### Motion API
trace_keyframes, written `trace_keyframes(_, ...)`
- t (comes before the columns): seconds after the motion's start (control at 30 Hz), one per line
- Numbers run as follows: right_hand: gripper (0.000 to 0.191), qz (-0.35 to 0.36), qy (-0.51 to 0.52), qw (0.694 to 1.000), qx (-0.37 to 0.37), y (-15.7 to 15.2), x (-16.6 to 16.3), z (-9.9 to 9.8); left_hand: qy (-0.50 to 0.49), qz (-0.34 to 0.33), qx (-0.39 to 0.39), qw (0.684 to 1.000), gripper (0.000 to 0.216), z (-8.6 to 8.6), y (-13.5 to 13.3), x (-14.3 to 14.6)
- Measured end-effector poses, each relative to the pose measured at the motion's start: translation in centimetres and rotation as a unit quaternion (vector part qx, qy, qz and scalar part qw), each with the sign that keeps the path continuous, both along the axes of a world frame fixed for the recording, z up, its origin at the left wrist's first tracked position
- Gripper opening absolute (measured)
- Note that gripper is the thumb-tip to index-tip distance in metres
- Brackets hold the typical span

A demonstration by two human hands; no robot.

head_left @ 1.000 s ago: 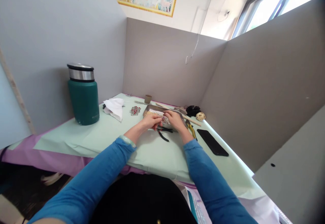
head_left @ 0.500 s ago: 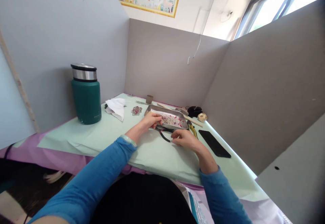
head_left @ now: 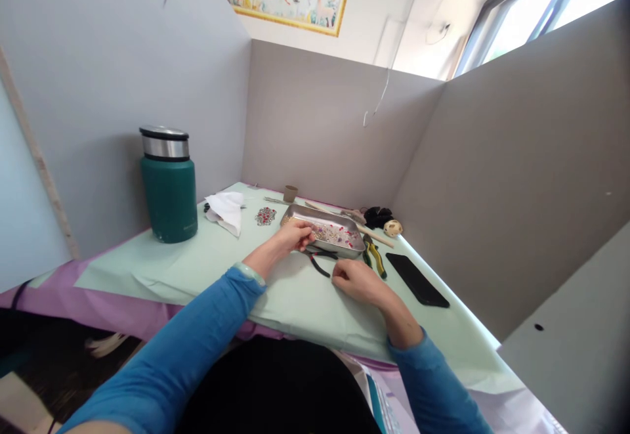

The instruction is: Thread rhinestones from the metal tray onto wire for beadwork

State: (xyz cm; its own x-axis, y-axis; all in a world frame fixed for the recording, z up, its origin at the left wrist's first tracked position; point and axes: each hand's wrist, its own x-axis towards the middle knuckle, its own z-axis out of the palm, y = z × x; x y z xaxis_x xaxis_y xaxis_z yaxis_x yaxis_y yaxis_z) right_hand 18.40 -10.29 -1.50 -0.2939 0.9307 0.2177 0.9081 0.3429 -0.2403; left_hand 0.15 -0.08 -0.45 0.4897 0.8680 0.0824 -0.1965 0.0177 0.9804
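Observation:
My left hand [head_left: 296,234] is closed in a pinch at the near left edge of a metal tray [head_left: 322,213]; whatever is between its fingertips is too small to name. Small red, purple and pale beads [head_left: 339,234] lie in the tray. My right hand [head_left: 355,279] is closed low over the table, fingertips together, and I cannot make out what they hold. Between my hands lie dark-handled pliers [head_left: 319,267], partly behind the right hand. Yellow-and-green-handled pliers [head_left: 375,257] rest at the tray's right end.
A green flask [head_left: 170,197] stands at left, beside a white tissue [head_left: 225,212] and a small pile of red and silver pieces [head_left: 266,216]. A small brown cup [head_left: 290,193] is behind the tray. At right lie a black phone [head_left: 416,280] and a pale ball [head_left: 392,228].
My right hand has drawn its fingers in and shifted slightly lower, showing more of the yellow-handled pliers. My left hand has stayed nearly in place. The view has tilted slightly.

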Motion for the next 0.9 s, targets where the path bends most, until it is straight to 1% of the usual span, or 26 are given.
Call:
trace_keyframes(0.07, 0.013, 0.003, -0.001, 1.000, 0.017, 0.5, 0.4, 1.7, -0.014, -0.007, -0.001, 1.000, 0.011, 0.0, 0.0, 0.0)
trace_keyframes(0.13, 0.012, -0.002, 0.007, 0.998, 0.061, 1.8, 1.0, 3.8, -0.025, -0.017, -0.001, 1.000, 0.011, 0.0, -0.1, 0.0)
trace_keyframes(0.2, 0.013, -0.037, 0.031, 0.991, 0.124, 3.9, 1.3, 5.7, -0.033, -0.025, -0.002, 0.999, 0.009, 0.1, -0.1, 0.0)
trace_keyframes(0.23, 0.013, -0.067, 0.048, 0.984, 0.159, 5.1, 1.4, 6.3, -0.035, -0.028, -0.005, 0.999, 0.007, 0.1, -0.1, -0.1)
trace_keyframes(0.27, 0.014, -0.080, 0.060, 0.979, 0.175, 6.2, 1.3, 6.7, -0.038, -0.032, -0.008, 0.999, 0.006, 0.1, -0.1, -0.1)
trace_keyframes(0.33, 0.018, -0.060, 0.092, 0.978, 0.177, 7.9, 0.8, 6.5, -0.041, -0.037, -0.013, 0.998, 0.004, 0.2, -0.2, -0.1)
trace_keyframes(0.37, 0.022, -0.032, 0.127, 0.978, 0.163, 8.4, 0.4, 6.1, -0.041, -0.040, -0.013, 0.998, 0.003, 0.2, -0.2, -0.1)
trace_keyframes(0.4, 0.025, -0.002, 0.176, 0.976, 0.127, 8.7, -0.1, 5.5, -0.038, -0.042, -0.011, 0.998, 0.002, 0.2, -0.1, -0.1)
trace_keyframes(0.47, 0.027, 0.043, 0.278, 0.959, 0.040, 8.6, -1.0, 4.2, -0.031, -0.050, -0.005, 0.998, 0.002, 0.0, -0.1, -0.1)
trace_keyframes(0.53, 0.026, 0.072, 0.354, 0.932, -0.008, 8.2, -1.8, 3.2, -0.028, -0.057, -0.003, 0.998, 0.002, -0.1, 0.0, 0.0)
trace_keyframes(0.57, 0.025, 0.081, 0.381, 0.921, -0.017, 8.0, -2.0, 2.9, -0.029, -0.059, -0.003, 0.998, 0.001, -0.2, 0.1, 0.0)
trace_keyframes(0.63, 0.022, 0.091, 0.411, 0.907, -0.016, 7.9, -2.3, 2.6, -0.032, -0.057, -0.002, 0.998, 0.001, -0.3, 0.2, 0.0)
trace_keyframes(0.7, 0.020, 0.094, 0.417, 0.904, -0.006, 7.9, -2.5, 2.6, -0.032, -0.059, 0.004, 0.998, 0.002, -0.3, 0.1, 0.0)
trace_keyframes(0.83, 0.017, 0.082, 0.395, 0.915, 0.026, 8.1, -2.7, 2.5, -0.026, -0.066, 0.017, 0.997, 0.007, -0.1, -0.1, 0.0)
trace_keyframes(0.9, 0.016, 0.078, 0.380, 0.921, 0.036, 8.2, -2.7, 2.4, -0.024, -0.057, 0.020, 0.998, 0.010, -0.1, -0.1, 0.0)
